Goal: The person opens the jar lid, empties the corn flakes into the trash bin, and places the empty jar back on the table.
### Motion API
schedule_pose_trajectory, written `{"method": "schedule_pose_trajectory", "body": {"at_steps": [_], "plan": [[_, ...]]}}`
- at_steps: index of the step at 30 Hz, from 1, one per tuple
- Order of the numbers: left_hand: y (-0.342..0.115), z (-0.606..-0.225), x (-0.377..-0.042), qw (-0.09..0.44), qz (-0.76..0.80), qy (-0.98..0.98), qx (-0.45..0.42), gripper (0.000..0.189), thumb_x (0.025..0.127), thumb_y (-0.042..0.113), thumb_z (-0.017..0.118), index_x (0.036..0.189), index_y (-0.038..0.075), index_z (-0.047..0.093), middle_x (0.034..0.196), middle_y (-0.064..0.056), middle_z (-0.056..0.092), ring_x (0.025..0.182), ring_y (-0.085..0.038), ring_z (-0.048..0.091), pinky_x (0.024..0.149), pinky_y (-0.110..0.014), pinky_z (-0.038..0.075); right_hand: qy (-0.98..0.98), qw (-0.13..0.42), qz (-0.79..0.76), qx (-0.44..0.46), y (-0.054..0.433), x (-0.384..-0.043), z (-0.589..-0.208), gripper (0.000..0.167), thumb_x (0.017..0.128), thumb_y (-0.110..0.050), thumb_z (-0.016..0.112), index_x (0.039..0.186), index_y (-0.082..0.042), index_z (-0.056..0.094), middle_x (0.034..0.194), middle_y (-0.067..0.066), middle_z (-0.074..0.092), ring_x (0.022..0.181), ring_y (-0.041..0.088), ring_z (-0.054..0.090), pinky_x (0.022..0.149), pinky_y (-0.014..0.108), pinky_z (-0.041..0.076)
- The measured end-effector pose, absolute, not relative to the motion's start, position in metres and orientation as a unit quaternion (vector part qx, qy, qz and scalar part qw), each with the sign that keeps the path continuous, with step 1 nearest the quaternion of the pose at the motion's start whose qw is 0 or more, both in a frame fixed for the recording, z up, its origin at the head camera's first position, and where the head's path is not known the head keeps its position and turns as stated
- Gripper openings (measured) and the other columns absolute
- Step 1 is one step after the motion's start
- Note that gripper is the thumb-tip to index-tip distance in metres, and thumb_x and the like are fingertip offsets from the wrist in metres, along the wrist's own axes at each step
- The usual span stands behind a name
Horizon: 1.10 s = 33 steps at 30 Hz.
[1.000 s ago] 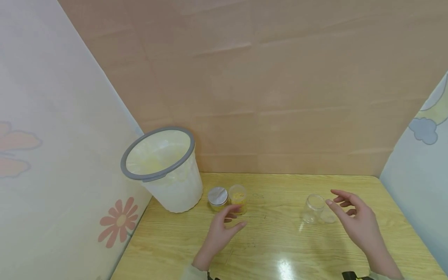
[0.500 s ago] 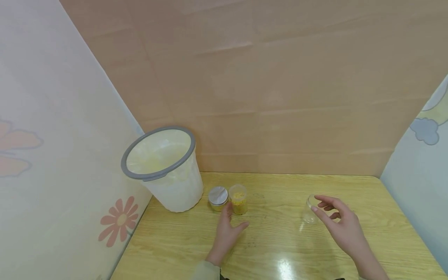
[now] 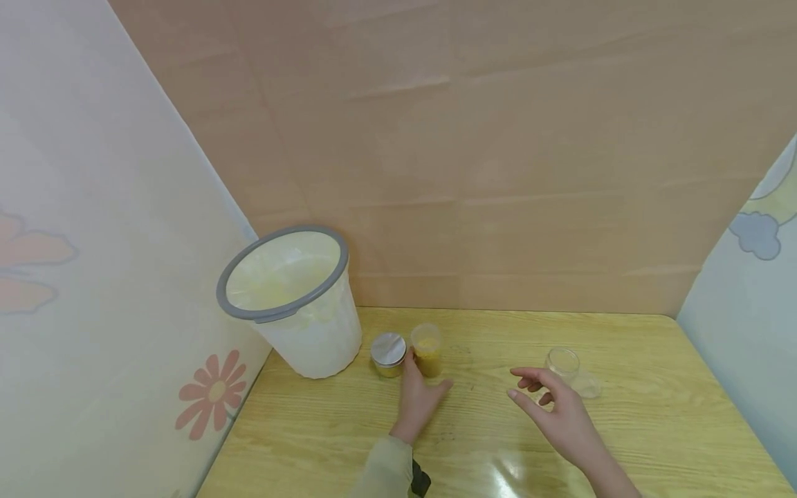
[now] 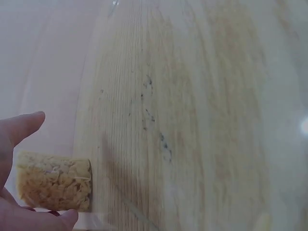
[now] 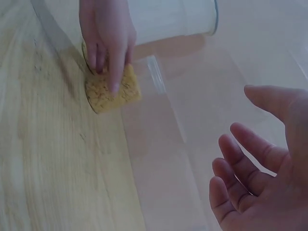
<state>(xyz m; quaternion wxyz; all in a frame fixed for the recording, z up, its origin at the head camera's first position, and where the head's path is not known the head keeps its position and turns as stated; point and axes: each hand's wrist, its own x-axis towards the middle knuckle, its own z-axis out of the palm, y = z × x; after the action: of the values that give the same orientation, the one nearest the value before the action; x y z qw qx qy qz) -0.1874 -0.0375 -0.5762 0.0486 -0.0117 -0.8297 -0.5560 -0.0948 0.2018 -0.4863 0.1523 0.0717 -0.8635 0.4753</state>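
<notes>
Clear jar of yellow flakes stands upright beside the left hand, whose fingers reach in between it and a silver-lidded jar; the thumb is spread away from it, and whether the fingers touch the glass I cannot tell. That hand has just moved in closer, so I judge the grip incomplete. The right hand, fingers loosely bent and holding nothing, has swung inward, past an open clear jar. Further out, a white bin stands at the tabletop's far-left corner. No brand, label or writing can be read.
</notes>
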Motion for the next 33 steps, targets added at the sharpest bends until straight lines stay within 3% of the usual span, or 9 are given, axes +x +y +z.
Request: {"method": "schedule_pose_trajectory", "body": {"at_steps": [10, 17, 24, 33], "plan": [[-0.027, -0.579, -0.206, 0.085, -0.566, -0.820, 0.001, 0.085, 0.092, 0.021, 0.079, 0.152, -0.004, 0.026, 0.149, -0.026, 0.040, 0.136, -0.042, 0.043, 0.109, -0.058, 0.037, -0.861, 0.125, 0.489, 0.072, 0.189, -0.094, -0.492, 0.028, 0.094, -0.023, 0.076, 0.120, -0.016, 0.070, 0.100, -0.008, 0.063, 0.093, 0.012, 0.056, 0.073, 0.028, 0.047], [-0.025, -0.581, -0.215, 0.105, -0.524, -0.845, 0.012, 0.085, 0.087, 0.028, 0.083, 0.150, -0.002, 0.035, 0.138, -0.022, 0.047, 0.126, -0.040, 0.051, 0.103, -0.056, 0.043, -0.862, 0.128, 0.486, 0.068, 0.189, -0.095, -0.493, 0.028, 0.094, -0.022, 0.076, 0.121, -0.017, 0.070, 0.101, -0.009, 0.063, 0.093, 0.011, 0.057, 0.073, 0.028, 0.048], [-0.024, -0.575, -0.216, 0.085, -0.499, -0.862, 0.014, 0.070, 0.086, 0.030, 0.084, 0.139, 0.001, 0.050, 0.126, -0.014, 0.050, 0.118, -0.036, 0.056, 0.099, -0.054, 0.047, -0.863, 0.127, 0.485, 0.068, 0.190, -0.096, -0.494, 0.028, 0.094, -0.024, 0.076, 0.120, -0.016, 0.070, 0.101, -0.008, 0.064, 0.093, 0.011, 0.057, 0.073, 0.029, 0.048], [-0.028, -0.560, -0.207, 0.048, -0.499, -0.865, -0.020, 0.069, 0.087, 0.037, 0.083, 0.139, 0.003, 0.052, 0.124, -0.006, 0.056, 0.111, -0.026, 0.057, 0.092, -0.046, 0.051, -0.866, 0.120, 0.482, 0.058, 0.192, -0.095, -0.493, 0.029, 0.095, -0.026, 0.075, 0.121, -0.015, 0.069, 0.101, -0.008, 0.064, 0.094, 0.015, 0.059, 0.074, 0.028, 0.049]]}}
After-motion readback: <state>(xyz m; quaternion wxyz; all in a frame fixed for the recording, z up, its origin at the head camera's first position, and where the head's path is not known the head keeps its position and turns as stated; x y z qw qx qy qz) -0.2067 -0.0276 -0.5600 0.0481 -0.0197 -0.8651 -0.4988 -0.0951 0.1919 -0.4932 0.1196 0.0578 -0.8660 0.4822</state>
